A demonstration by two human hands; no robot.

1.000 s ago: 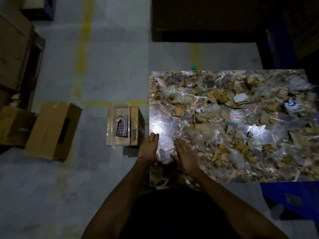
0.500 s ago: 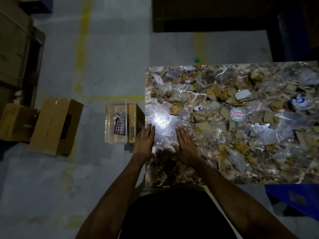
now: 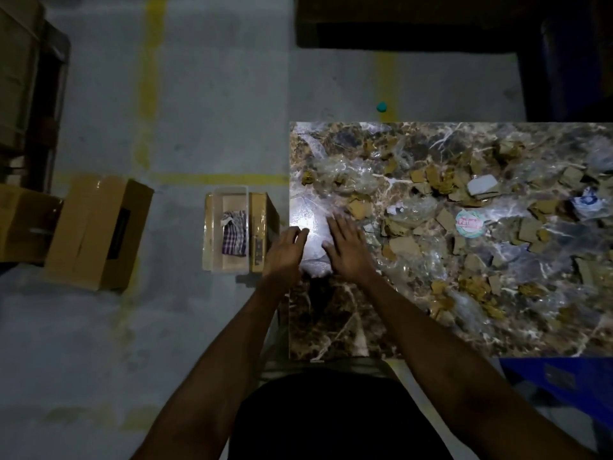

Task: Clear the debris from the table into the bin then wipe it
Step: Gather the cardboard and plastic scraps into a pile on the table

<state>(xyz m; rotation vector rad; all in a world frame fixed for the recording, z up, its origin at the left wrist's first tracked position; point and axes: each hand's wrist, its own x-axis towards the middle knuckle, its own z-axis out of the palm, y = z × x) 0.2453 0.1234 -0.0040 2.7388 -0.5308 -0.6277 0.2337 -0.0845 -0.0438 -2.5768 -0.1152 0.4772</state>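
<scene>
Left hand, right hand flat, fingers spread; table long axis left-right.

Table cut off at the right edge; round sticker lettering too blurred to read.

left hand and right hand slid farther up table

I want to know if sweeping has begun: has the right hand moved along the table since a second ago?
Yes. The right hand has slid away from the person, farther up the table, nearer the cardboard scrap.
</scene>
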